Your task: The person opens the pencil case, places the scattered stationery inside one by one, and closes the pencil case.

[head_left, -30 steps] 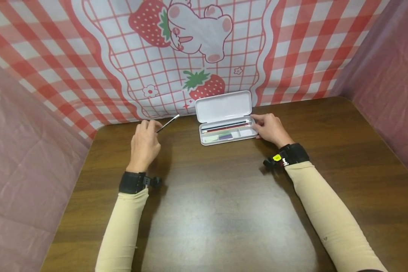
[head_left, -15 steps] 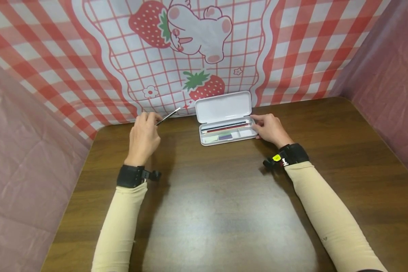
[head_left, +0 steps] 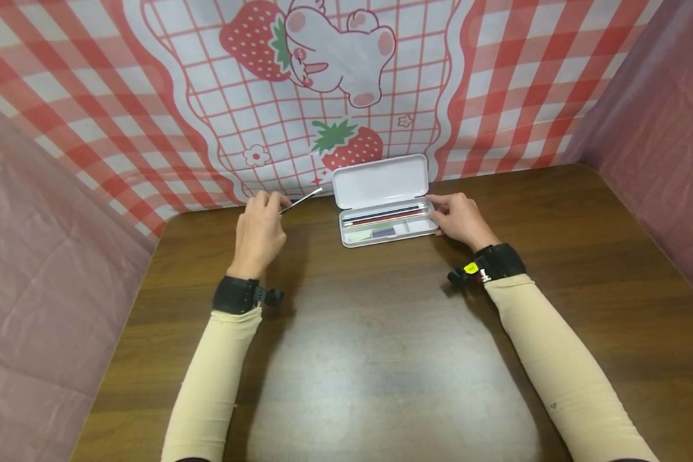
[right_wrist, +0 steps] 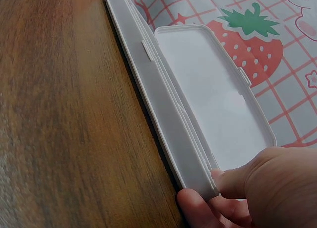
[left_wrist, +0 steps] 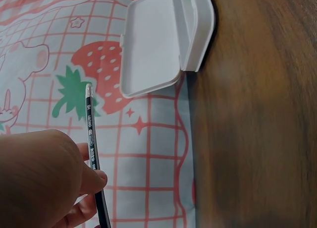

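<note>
My left hand (head_left: 260,231) pinches a black pencil (head_left: 302,200) between thumb and fingers, left of the case. In the left wrist view the pencil (left_wrist: 92,134) slants up from the thumb, its white-tipped end pointing away and pale lettering along its side. A white pencil case (head_left: 381,182) stands at the back of the table with its lid raised. Inside lie several pencils (head_left: 384,215) and a purple and pale green block (head_left: 383,232). My right hand (head_left: 462,221) grips the case's right end; in the right wrist view its thumb is at the rim of the case (right_wrist: 163,104).
The brown wooden table (head_left: 346,333) runs up to a red and white checked cloth (head_left: 514,83) printed with strawberries, which hangs right behind the case. Pink cloth (head_left: 46,276) hangs at the left, and more pink cloth (head_left: 652,135) at the right.
My left hand has shifted first slightly away, then right toward the case with the pencil, whose white-tipped end is now near the lid's left edge. My right hand and the case have stayed put.
</note>
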{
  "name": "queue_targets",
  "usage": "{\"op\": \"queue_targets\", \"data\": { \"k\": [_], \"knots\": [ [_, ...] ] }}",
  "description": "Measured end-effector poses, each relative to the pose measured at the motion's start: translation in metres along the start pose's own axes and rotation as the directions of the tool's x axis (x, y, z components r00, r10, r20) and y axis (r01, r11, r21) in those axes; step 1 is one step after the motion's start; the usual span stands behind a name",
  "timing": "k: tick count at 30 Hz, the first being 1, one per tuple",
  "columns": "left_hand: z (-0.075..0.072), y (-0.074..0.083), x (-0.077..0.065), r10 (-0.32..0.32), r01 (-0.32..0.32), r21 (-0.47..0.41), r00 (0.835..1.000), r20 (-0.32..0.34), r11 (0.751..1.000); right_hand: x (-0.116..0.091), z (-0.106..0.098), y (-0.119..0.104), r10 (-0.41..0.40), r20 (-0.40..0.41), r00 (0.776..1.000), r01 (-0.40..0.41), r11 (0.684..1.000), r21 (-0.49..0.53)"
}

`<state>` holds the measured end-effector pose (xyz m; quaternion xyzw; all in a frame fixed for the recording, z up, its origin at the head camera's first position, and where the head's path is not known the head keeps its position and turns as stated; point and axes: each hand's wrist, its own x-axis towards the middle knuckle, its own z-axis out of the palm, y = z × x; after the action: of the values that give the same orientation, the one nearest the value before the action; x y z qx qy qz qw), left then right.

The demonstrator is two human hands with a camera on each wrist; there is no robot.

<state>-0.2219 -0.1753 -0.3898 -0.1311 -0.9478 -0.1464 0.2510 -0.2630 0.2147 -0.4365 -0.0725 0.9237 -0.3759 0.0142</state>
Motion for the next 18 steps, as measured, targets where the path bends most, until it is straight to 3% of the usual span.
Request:
{"op": "queue_targets", "data": {
  "k": [18],
  "knots": [
    [0.027,0.023,0.016,0.005,-0.007,0.020,0.994,0.109,1.000,-0.001,0.000,0.000,-0.012,-0.003,1.000,0.012,1.000,-0.006]
  ]
}}
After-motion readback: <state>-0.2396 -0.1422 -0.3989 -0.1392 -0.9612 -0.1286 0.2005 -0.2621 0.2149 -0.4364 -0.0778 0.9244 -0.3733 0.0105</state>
